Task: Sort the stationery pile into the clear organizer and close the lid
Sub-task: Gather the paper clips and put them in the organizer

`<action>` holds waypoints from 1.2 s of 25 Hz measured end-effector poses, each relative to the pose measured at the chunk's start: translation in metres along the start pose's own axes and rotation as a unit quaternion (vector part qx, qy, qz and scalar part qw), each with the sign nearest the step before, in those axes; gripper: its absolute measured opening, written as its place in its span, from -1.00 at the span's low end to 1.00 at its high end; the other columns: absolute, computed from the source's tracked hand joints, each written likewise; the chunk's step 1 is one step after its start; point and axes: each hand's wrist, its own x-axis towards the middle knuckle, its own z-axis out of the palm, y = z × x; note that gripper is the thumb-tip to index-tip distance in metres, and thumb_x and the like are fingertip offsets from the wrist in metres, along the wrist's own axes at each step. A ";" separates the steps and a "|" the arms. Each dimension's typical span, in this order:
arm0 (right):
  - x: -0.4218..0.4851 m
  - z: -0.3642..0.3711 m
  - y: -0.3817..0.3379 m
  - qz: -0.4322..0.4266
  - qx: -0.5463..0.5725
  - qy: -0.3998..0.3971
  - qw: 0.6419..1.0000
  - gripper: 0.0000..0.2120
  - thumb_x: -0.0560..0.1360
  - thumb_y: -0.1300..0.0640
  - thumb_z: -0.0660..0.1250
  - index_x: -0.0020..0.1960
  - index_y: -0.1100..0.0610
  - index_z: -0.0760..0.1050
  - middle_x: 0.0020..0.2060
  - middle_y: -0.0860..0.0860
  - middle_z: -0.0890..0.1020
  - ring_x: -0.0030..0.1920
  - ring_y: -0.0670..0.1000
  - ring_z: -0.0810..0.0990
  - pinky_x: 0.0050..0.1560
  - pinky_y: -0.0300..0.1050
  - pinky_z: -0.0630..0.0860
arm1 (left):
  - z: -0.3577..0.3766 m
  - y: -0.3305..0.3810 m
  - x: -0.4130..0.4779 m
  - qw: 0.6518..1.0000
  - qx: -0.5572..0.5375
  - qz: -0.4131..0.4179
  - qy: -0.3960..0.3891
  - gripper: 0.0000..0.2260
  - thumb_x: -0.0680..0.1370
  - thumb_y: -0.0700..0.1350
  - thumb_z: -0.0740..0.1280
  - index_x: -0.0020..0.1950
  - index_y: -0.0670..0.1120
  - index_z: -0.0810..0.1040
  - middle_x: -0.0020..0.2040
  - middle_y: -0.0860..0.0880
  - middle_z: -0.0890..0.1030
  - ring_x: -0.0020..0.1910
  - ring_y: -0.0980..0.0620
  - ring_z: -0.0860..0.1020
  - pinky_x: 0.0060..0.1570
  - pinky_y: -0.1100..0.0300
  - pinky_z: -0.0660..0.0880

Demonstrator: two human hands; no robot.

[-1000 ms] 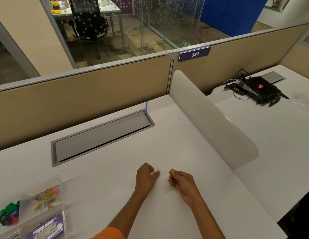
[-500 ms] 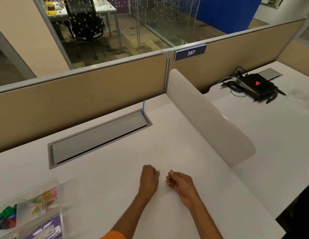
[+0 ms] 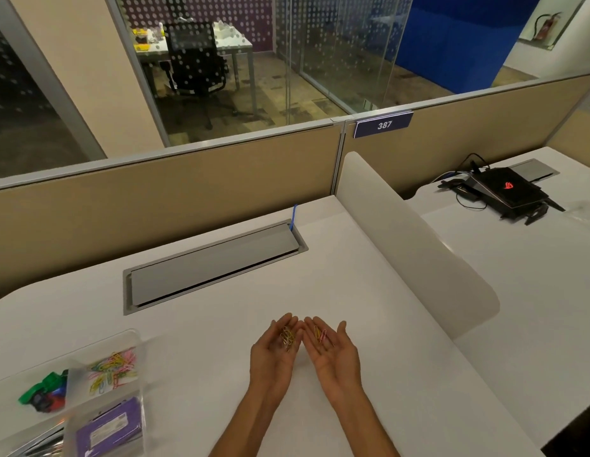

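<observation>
My left hand (image 3: 274,354) and my right hand (image 3: 333,352) lie side by side, palms up, over the white desk (image 3: 204,341). Yellow paper clips (image 3: 287,337) rest in the left palm. A few yellow and pink paper clips (image 3: 320,334) lie in the right palm. Fingers of both hands are straight and relaxed. The clear organizer (image 3: 135,338) stands at the left front of the desk, lid open. Its compartments hold coloured paper clips (image 3: 114,371), green, blue and black binder clips (image 3: 45,394) and a purple pad (image 3: 109,430).
A grey cable hatch (image 3: 211,265) is set into the desk behind my hands. A white curved divider (image 3: 415,242) stands at the right. Beyond it a black device with cables (image 3: 504,191) sits on the neighbouring desk. Tan partition walls close the back.
Both hands were curled knuckles-up on the desk, the left picking up a clip. Now they are turned palms up and opened, showing the paper clips.
</observation>
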 end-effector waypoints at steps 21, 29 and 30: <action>-0.035 0.124 0.217 0.080 -0.103 -0.042 0.991 -0.45 0.62 -0.15 0.10 0.28 0.31 0.46 0.25 0.22 0.55 0.28 0.16 0.52 0.38 0.05 0.38 | -0.107 0.166 -0.086 0.957 -0.218 0.179 0.074 -0.46 0.66 0.12 0.10 0.37 -0.32 0.42 0.30 -0.30 0.53 0.32 -0.20 0.49 0.13 0.02 0.57; -0.033 0.154 0.305 0.113 -0.170 -0.011 0.979 -0.37 0.58 -0.20 0.14 0.33 0.34 0.42 0.19 0.25 0.57 0.17 0.18 0.56 0.17 0.01 0.52 | -0.169 0.224 -0.091 0.949 -0.222 0.177 0.137 -0.35 0.61 0.24 0.13 0.39 -0.31 0.38 0.25 -0.27 0.53 0.18 -0.14 0.53 0.28 0.03 0.39; -0.032 0.154 0.312 0.114 -0.174 -0.005 0.978 -0.36 0.58 -0.21 0.14 0.34 0.35 0.40 0.20 0.25 0.56 0.20 0.18 0.55 0.20 0.03 0.51 | -0.174 0.227 -0.090 0.950 -0.219 0.173 0.141 -0.33 0.60 0.25 0.14 0.40 -0.31 0.38 0.28 -0.27 0.51 0.20 -0.15 0.52 0.28 0.03 0.39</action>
